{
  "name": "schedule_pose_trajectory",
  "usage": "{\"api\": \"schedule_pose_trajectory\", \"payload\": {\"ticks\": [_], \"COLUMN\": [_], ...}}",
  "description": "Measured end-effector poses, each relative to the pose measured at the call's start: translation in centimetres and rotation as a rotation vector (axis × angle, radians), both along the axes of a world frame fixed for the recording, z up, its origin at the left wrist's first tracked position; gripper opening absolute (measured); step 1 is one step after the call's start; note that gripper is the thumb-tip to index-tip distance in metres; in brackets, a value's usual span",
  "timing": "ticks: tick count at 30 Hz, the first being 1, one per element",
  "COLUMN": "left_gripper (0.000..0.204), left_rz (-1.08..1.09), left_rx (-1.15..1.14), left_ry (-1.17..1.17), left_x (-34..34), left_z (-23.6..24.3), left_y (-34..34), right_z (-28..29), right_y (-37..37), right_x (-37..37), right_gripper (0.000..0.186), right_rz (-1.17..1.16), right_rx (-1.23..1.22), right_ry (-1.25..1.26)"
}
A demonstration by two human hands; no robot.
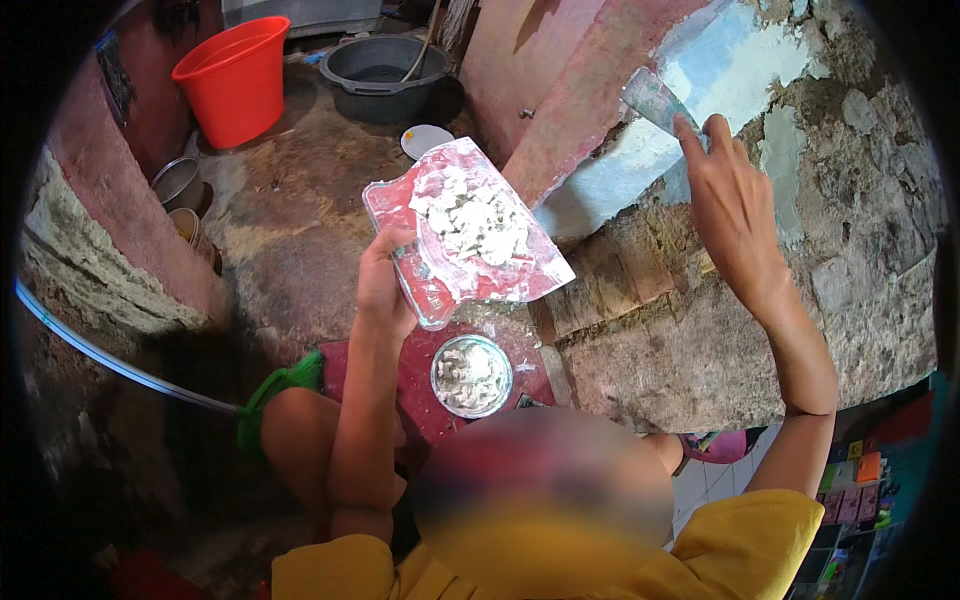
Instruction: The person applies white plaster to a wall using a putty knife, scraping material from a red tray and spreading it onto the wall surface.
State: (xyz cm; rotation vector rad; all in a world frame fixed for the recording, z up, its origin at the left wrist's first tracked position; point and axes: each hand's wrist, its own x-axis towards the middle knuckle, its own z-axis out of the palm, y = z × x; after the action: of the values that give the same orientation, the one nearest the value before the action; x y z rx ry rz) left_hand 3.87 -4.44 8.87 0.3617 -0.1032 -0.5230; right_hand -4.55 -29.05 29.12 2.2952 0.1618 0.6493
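My left hand (pixel 385 285) grips the edge of a pink plastic board (pixel 550 270), which carries lumps of white paste (pixel 470 225). To the upper right, my right hand (pixel 735 210) holds a putty knife (pixel 650 100), its blade at a patch of white and pale-blue coating (pixel 735 65) on the rough wall (pixel 840 300); whether the blade touches it I cannot tell. Below the board, a round container (pixel 470 375) of white paste sits on a red surface (pixel 385 380).
A red bucket (pixel 228 80) and a grey basin (pixel 380 85) stand at the back, near a white lid (pixel 425 138). Bowls (pixel 175 190) sit by the left wall (pixel 120 250). A hose (pixel 110 355) runs along the lower left, beside green cord (pixel 275 395).
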Motion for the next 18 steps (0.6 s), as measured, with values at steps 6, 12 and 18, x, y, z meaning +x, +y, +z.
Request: {"api": "schedule_pose_trajectory", "payload": {"ticks": [6,12,18], "left_gripper": [0.044,0.044,0.047], "left_rz": [0.001,0.025,0.001], "left_rx": [-0.005,0.018,-0.001], "left_ry": [0.014,0.029,0.013], "left_x": [-0.1,-0.1,0.1], "left_z": [0.2,0.3,-0.3], "left_y": [0.1,0.3,0.2], "right_z": [-2.3,-5.5,-2.8], "right_y": [-0.6,-0.6,0.6], "right_x": [-0.1,-0.7,-0.8], "right_gripper": [0.046,0.062,0.050], "right_rz": [-0.039,-0.083,-0.012], "right_rx": [0.004,0.152,0.099], "right_ry": [0.052,0.223,0.141]}}
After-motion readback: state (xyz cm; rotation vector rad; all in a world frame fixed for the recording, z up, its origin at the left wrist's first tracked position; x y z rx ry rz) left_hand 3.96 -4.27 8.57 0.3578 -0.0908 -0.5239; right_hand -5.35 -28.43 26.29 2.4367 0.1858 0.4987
